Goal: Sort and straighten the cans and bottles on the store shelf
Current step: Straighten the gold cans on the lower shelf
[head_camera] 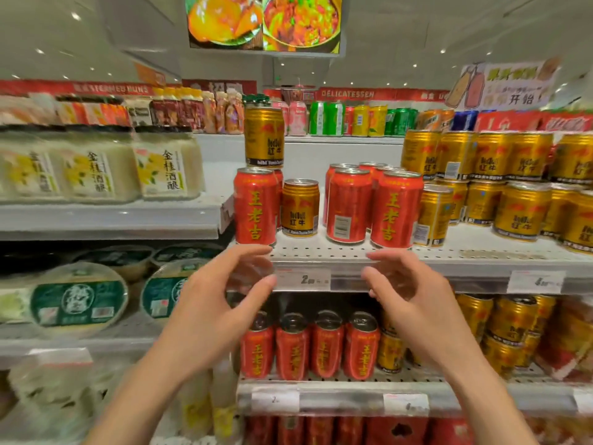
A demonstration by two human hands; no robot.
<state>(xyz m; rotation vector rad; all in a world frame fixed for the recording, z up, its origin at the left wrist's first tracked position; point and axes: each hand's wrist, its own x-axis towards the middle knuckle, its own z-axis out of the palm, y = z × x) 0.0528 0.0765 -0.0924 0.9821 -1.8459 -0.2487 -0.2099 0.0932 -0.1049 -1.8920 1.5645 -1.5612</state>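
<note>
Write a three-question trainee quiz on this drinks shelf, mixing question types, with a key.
1. True or false: the left hand holds a can.
2. The gold can stacked at the top stands on: A) a red can; B) the shelf; C) a jar.
3. Fill in: the short gold can on the shelf stands between ___ cans.

Key: 1 false, both it and the right hand are empty, below the shelf edge. 2 A. 3 red.
</note>
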